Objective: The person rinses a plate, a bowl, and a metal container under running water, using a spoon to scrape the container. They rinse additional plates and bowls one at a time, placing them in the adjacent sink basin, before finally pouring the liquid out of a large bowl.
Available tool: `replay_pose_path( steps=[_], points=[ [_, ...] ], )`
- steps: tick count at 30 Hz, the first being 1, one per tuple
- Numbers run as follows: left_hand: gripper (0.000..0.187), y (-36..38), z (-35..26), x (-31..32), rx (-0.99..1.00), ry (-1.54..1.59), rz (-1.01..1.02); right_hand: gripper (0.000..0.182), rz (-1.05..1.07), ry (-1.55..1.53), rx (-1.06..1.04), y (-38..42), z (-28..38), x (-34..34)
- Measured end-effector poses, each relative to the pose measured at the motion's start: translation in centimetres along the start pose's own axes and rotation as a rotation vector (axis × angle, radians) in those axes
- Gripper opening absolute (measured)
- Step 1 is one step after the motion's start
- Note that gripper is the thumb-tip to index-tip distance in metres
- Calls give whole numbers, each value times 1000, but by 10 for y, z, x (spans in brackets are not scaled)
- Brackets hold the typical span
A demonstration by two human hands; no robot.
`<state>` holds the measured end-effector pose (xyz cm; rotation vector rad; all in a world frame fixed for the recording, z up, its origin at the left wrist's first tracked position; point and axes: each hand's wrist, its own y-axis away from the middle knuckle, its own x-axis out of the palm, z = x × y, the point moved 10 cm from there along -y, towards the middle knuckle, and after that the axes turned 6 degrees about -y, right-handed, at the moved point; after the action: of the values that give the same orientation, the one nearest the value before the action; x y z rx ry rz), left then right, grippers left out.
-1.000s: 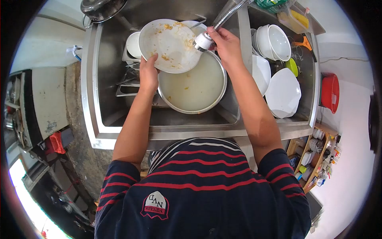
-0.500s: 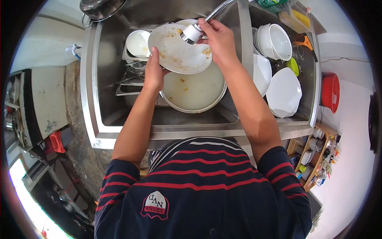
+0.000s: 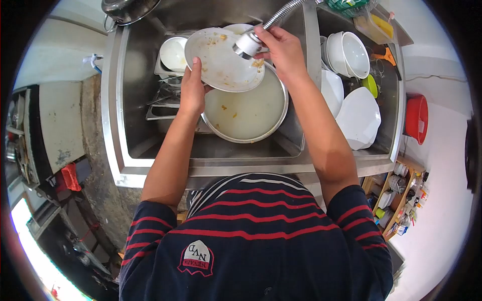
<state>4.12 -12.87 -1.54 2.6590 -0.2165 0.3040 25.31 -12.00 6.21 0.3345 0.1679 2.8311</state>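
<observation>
My left hand (image 3: pixel 195 88) grips the lower left edge of a white plate (image 3: pixel 223 62), thumb on its upper face. Yellow-brown food scraps cling to the plate, which is tilted over a round metal basin (image 3: pixel 207 122) of cloudy water (image 3: pixel 246 113) with bits floating in it. My right hand (image 3: pixel 283 50) is closed around the white and chrome sprayer head (image 3: pixel 248 45) of a flexible metal hose (image 3: pixel 281 14). The sprayer points down at the right part of the plate. Part of another white dish (image 3: pixel 238 28) shows behind the plate.
Left in the sink, a white bowl (image 3: pixel 173 54) sits among metal trays (image 3: pixel 161 113). The right basin holds stacked white bowls (image 3: pixel 354 54), white plates (image 3: pixel 358 118) and a green cup (image 3: pixel 370 86). A dark metal pot (image 3: pixel 131 11) stands at the back left corner.
My right hand and the sprayer have shifted slightly to the right. The plate has moved a little to the left, uncovering more of the basin's right side.
</observation>
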Motion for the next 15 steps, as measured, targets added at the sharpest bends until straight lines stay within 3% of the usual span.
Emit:
replay_pose_path(
  steps=[7,15],
  points=[
    [46,-6,-7,-23,4,66,-52,23,-88,160,2,-2,-19,-38],
    [52,3,-11,-29,-89,65,-49,19,-162,223,-74,-7,-21,-48]
  ],
)
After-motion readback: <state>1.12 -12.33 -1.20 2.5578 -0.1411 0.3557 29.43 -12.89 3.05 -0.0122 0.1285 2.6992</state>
